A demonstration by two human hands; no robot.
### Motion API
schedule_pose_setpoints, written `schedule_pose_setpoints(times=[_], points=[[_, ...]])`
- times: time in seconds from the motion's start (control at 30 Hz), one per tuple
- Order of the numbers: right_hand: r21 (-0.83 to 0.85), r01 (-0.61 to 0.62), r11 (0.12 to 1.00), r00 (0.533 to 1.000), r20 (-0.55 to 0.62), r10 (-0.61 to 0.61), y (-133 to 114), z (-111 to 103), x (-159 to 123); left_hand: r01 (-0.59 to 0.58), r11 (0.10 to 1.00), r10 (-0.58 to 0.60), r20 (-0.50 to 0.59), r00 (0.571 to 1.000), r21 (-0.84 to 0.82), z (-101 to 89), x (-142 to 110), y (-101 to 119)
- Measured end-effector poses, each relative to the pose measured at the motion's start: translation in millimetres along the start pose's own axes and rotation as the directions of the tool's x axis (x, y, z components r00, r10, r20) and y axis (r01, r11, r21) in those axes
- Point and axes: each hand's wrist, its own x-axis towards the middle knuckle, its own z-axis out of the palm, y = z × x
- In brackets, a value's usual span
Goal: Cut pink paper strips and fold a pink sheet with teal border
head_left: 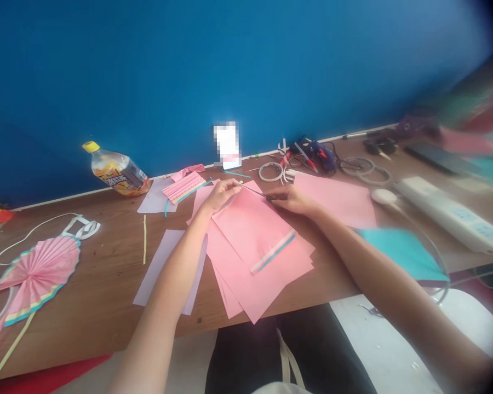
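Observation:
In the head view, several pink paper sheets (267, 230) overlap on the table in front of me. One of them carries a white and blue strip (274, 251) near its lower right edge. My right hand (291, 199) is closed around what look like scissors (254, 190), their thin blades pointing left. The blade tips reach my left hand (224, 195), which pinches at the far edge of the pink paper. What lies between those fingertips is too small to make out. A folded pink strip (184, 187) with blue and yellow edging rests left of the left hand.
A pink pleated fan (41, 273) lies at far left, and a bottle (117, 171) leans against the wall. Tape rolls (271, 172) and a glue gun (324, 156) sit at the back. At right are a power strip (452, 213) and teal paper (402, 253).

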Motion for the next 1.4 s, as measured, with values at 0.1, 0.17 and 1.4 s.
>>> schedule_pose_setpoints(times=[0.1,0.17,1.4], points=[[-0.016,0.010,1.000,1.000,-0.006,-0.010,-2,1,0,0.007,1.000,-0.007,-0.008,1.000,0.000,-0.4,1,-1],[-0.034,0.011,0.999,1.000,-0.008,-0.011,-4,3,0,0.009,1.000,-0.009,-0.008,1.000,-0.009,-1.1,1,-2],[-0.122,0.039,0.992,0.997,-0.064,-0.047,-9,8,0,0.054,0.998,-0.053,0.037,0.998,-0.022,-0.5,1,-1]])
